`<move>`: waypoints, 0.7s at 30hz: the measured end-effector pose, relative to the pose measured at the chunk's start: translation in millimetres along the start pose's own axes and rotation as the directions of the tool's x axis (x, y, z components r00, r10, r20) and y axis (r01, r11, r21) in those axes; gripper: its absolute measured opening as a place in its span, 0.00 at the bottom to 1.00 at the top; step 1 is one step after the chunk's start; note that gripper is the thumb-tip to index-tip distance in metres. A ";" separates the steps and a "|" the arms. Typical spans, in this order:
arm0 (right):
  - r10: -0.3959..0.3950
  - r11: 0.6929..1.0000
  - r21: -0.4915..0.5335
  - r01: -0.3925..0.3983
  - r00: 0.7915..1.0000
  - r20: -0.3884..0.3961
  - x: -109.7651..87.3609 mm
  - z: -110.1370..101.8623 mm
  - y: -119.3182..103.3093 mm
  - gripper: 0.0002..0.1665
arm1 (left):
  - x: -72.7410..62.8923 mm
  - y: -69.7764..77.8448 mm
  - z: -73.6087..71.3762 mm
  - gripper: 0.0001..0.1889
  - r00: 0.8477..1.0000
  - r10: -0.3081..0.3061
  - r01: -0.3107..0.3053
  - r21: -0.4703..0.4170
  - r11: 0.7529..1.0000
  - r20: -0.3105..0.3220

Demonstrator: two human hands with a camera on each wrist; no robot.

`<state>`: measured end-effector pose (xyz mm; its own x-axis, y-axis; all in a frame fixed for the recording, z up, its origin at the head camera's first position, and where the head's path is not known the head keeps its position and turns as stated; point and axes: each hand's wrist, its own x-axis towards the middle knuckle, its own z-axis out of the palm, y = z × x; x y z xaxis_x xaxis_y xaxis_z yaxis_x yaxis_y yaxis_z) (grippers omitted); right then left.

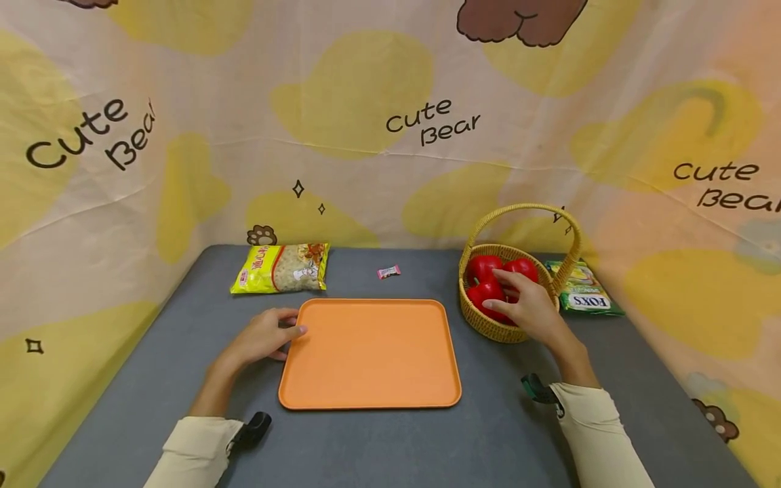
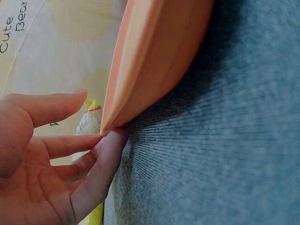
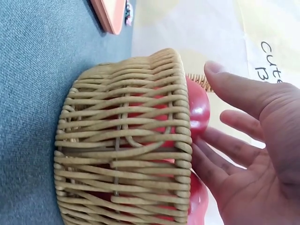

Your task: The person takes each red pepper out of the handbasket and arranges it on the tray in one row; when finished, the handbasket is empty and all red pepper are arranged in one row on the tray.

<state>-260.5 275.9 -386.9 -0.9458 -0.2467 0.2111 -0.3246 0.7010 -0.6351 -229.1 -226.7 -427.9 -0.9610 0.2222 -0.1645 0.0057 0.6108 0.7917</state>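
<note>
An orange rectangular tray [image 1: 373, 356] lies flat on the table. At its left rim, my left hand [image 1: 264, 337] touches the edge with fairly straight fingertips; in the left wrist view the thumb [image 2: 56, 108] stands apart from the tray wall [image 2: 154, 51]. My right hand [image 1: 529, 305] reaches over a wicker basket [image 1: 488, 328] holding red bell peppers [image 1: 486, 293]. Seen from the right wrist, its fingers [image 3: 229, 145] extend down among the peppers, beside a glossy red one [image 3: 198, 105], while the thumb [image 3: 239, 89] is spread away. Fingertips inside the basket are partly hidden.
A yellow snack bag [image 1: 282, 268] lies behind the tray at the left. Near the back edge is a small pink wrapped candy [image 1: 388, 272]. A green FOX'S packet [image 1: 587, 291] sits right of the basket, whose tall arched handle [image 1: 525, 206] rises above the peppers.
</note>
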 end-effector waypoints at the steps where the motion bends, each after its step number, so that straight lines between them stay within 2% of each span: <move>1: 0.003 1.000 -0.011 -0.003 1.000 0.002 0.1 0.5 -0.1 0.43 | 0.0 0.2 0.2 0.32 1.000 0.000 0.000 -0.002 1.000 0.002; 5: -0.005 0.998 -0.069 0.004 1.000 -0.007 1.1 3.2 -0.4 0.42 | 0.0 0.7 -0.4 0.31 1.000 0.000 0.000 -0.007 1.000 0.007; 10: -0.056 0.990 -0.129 0.050 0.997 -0.043 1.8 5.7 1.1 0.36 | 1.2 1.2 -0.6 0.32 1.000 -0.009 0.009 -0.013 1.000 0.009; 15: -0.076 0.986 -0.152 0.063 0.994 -0.081 1.3 6.4 1.6 0.34 | 2.5 1.4 -1.5 0.32 1.000 -0.017 0.018 -0.021 1.000 0.015; 21: -0.058 0.989 -0.142 0.044 0.994 -0.094 0.9 8.1 1.5 0.32 | 3.7 2.2 -4.0 0.32 0.999 -0.037 0.038 -0.049 0.998 0.034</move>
<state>-261.8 271.3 -393.6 -0.9222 -0.2229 0.3159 -0.3637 0.7775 -0.5131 -233.8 -227.6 -424.4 -0.9506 0.2255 -0.2135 -0.0446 0.5811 0.8126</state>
